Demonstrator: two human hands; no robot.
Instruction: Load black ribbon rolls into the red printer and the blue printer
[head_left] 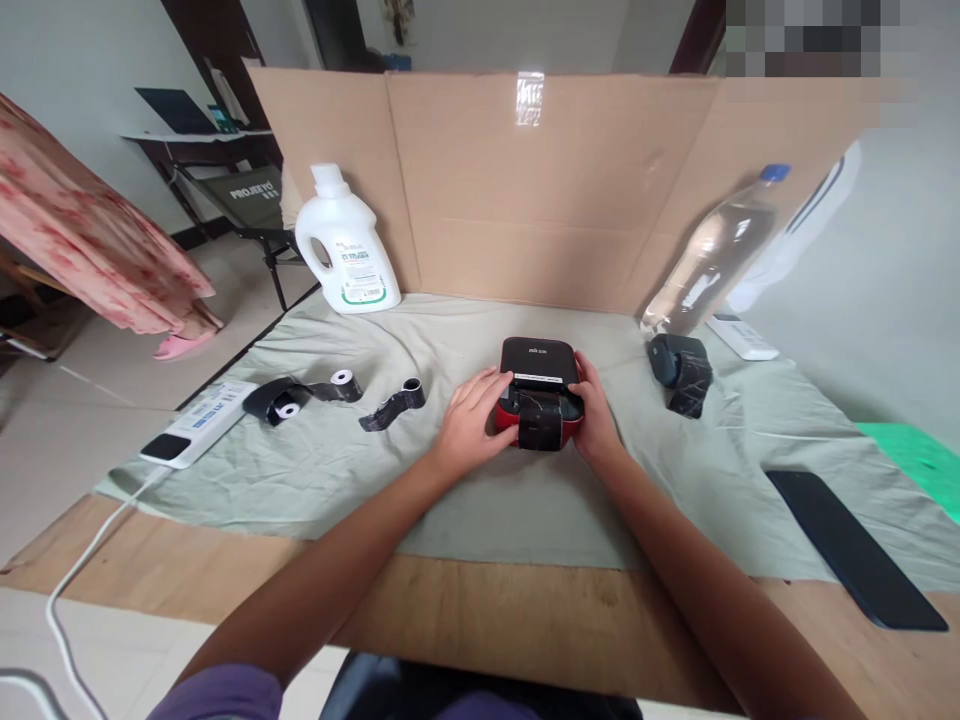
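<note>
A small black and red printer (537,362) stands on the pale green cloth in the middle of the table. A strip of black film (540,421) hangs out of its front slot. My left hand (472,422) grips the printer's left side, thumb near the strip. Around the right side wraps my right hand (596,408), its fingers partly hidden behind the printer. Left of the hands lie a black roll (412,391) with its end unrolled and another roll (345,385) beside a black device (270,400).
A white power strip (199,424) is at the left, a white jug (349,250) behind it. A cardboard sheet (525,200) stands at the back. On the right are a clear bottle (712,255), a dark device (679,362), a white remote (742,337) and a black phone (855,545).
</note>
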